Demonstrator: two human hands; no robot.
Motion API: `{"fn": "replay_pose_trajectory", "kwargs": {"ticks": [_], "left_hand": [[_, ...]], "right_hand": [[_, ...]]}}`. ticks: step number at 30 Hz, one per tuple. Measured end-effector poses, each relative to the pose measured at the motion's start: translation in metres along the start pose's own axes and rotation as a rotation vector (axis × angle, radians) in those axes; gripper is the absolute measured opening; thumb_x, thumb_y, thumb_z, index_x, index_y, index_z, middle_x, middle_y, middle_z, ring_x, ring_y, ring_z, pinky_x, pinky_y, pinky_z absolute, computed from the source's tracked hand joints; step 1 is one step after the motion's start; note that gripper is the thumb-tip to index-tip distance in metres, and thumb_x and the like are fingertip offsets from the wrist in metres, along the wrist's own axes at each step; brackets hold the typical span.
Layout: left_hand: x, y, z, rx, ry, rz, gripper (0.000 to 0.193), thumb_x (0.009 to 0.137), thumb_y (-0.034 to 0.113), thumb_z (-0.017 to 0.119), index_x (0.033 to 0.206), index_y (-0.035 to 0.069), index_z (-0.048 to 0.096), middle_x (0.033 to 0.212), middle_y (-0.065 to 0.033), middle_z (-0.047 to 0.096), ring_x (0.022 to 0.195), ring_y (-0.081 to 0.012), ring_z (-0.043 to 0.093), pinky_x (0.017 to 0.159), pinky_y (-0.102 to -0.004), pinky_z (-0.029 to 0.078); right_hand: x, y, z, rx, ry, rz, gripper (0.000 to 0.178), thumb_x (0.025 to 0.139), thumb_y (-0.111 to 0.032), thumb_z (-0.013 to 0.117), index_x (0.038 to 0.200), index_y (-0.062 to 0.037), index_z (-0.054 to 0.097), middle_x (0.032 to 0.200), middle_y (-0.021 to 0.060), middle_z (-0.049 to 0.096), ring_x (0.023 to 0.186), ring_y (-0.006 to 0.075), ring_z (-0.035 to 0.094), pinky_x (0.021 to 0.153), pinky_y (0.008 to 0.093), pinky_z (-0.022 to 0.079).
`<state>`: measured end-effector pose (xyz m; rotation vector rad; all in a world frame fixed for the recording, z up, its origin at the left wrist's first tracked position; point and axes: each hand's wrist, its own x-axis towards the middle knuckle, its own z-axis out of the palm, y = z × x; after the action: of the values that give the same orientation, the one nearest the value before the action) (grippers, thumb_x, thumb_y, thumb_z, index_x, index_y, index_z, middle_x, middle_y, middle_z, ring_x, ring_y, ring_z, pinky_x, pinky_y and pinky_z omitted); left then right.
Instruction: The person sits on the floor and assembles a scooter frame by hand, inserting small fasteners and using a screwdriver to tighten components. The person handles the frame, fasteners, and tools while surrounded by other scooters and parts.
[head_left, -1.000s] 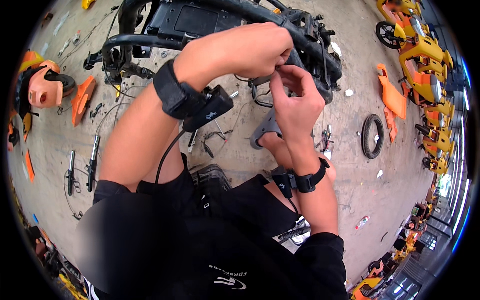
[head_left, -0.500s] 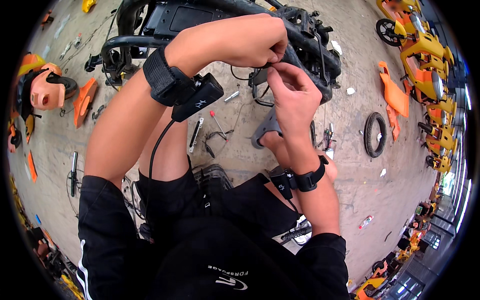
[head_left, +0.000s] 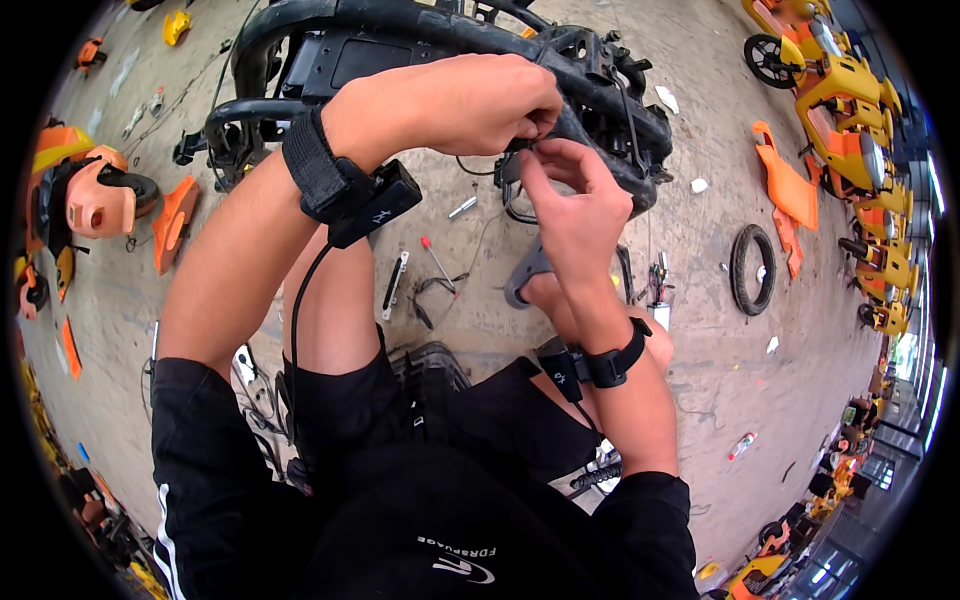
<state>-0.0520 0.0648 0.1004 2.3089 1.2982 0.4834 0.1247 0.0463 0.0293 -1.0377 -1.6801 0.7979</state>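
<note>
Against the tube of a black scooter frame (head_left: 400, 30), my two hands meet fingertip to fingertip. My left hand (head_left: 485, 98) is curled closed, its back toward me, over a small black piece (head_left: 521, 145). From below right, my right hand (head_left: 582, 195) pinches at that same piece with thumb and forefinger. The piece is mostly hidden by the fingers, so its kind does not show. A thin dark cable loops just below the left hand. Beneath the fingertips, a flat grey-black part (head_left: 511, 172) hangs by the frame.
On the floor between my legs and the frame lie a red-handled screwdriver (head_left: 438, 262), a metal socket (head_left: 462, 207) and a black-and-silver strip (head_left: 396, 285). To the right are a tyre (head_left: 741, 270), orange panels (head_left: 785, 190) and a row of yellow scooters (head_left: 850, 130). Orange bodywork (head_left: 98, 195) stands left.
Both hands have shifted slightly left and down in the picture, still together at the small black piece. More of that piece shows between the fingertips. The view has also shifted a little.
</note>
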Motion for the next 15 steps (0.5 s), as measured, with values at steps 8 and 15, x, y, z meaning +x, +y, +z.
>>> {"fn": "replay_pose_trajectory", "kwargs": {"ticks": [8,15], "left_hand": [[-0.004,-0.003,0.006,-0.011,0.051,-0.001,0.007,0.085,0.003,0.06,0.089,-0.003,0.059,0.09,-0.0153,0.057,0.086,-0.0353,0.057,0.076,-0.041,0.046],[-0.008,-0.001,0.013,-0.031,0.149,0.033,0.004,0.086,0.001,0.06,0.088,-0.002,0.059,0.088,-0.0156,0.056,0.083,-0.0357,0.056,0.072,-0.0407,0.046]], "right_hand": [[0.001,-0.007,0.005,0.08,0.022,0.098,0.015,0.078,-0.008,0.076,0.087,0.001,0.069,0.077,0.0062,0.071,0.066,0.0111,0.068,0.062,0.0242,0.051],[0.003,-0.008,0.002,0.247,-0.031,0.269,0.013,0.078,-0.005,0.075,0.086,0.0025,0.069,0.078,0.006,0.069,0.063,0.0085,0.064,0.058,0.0235,0.049]]}}
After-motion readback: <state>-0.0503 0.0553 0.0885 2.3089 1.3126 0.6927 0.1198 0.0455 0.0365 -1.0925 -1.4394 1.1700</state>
